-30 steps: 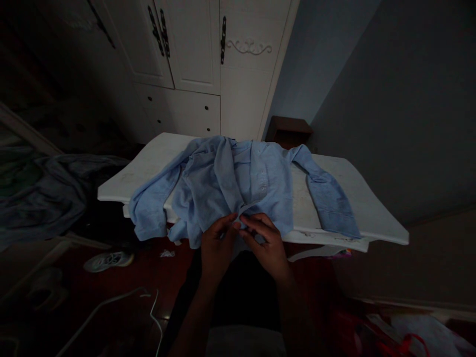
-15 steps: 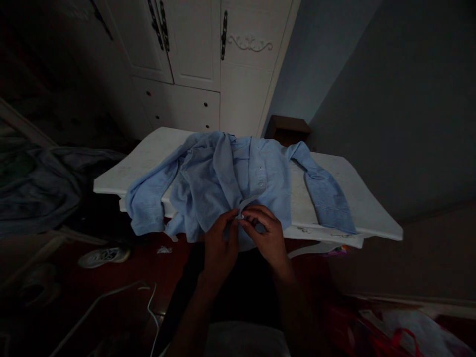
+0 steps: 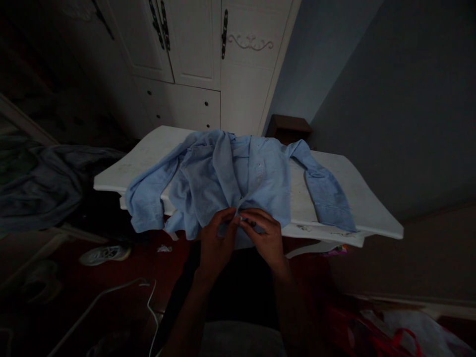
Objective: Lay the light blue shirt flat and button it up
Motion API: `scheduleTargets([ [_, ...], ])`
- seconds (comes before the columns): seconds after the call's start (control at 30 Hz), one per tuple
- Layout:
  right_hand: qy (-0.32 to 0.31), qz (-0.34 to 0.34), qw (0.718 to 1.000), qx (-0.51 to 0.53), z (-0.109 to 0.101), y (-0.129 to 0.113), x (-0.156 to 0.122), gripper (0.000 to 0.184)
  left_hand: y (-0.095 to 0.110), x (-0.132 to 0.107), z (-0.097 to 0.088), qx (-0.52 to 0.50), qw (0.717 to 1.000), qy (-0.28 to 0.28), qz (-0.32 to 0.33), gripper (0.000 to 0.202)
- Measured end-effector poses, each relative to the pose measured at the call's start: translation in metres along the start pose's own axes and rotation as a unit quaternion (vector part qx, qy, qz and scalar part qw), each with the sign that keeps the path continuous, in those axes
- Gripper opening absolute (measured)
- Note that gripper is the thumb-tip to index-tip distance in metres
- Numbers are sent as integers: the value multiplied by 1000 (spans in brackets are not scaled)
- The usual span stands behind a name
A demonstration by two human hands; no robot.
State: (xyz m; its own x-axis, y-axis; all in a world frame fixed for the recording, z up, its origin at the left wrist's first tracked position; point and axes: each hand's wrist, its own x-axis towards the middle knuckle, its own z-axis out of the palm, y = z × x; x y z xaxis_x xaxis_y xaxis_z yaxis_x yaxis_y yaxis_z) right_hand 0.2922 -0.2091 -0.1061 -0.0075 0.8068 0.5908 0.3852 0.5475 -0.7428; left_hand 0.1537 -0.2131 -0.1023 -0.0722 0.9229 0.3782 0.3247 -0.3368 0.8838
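A light blue long-sleeved shirt (image 3: 273,173) is spread over a white table (image 3: 145,151), its sleeves reaching out to both sides and its lower edge hanging over the front. At the middle of that lower edge, my left hand (image 3: 218,238) pinches the front opening between thumb and fingers. Close against it, my right hand (image 3: 265,235) pinches the other side of the opening, its fingertips almost meeting the left ones. A small pale spot, perhaps a button, shows between the fingertips; the fingers hide most of it.
Behind the table stands a white wardrobe (image 3: 197,44) with dark handles. A brown box (image 3: 288,128) is near the wall. Dark clothes (image 3: 55,183) lie to the left. On the floor are a shoe (image 3: 105,254), a white cable (image 3: 100,300) and a red bag (image 3: 372,334) at lower right.
The front strip of cloth between my hands has swung from slanting right to more upright. My left hand has shifted slightly left; both hands keep their pinch on the shirt.
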Motion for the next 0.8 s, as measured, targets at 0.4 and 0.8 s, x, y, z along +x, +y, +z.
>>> scheduleTargets([
  [0.4,65,-1,998,21,6,7,-15,18,-6,-10,19,-109,987,92,-71,19],
  [0.8,-126,-160,973,-105,-33,-7,38,37,-8,-3,7,19,996,0,83,21],
])
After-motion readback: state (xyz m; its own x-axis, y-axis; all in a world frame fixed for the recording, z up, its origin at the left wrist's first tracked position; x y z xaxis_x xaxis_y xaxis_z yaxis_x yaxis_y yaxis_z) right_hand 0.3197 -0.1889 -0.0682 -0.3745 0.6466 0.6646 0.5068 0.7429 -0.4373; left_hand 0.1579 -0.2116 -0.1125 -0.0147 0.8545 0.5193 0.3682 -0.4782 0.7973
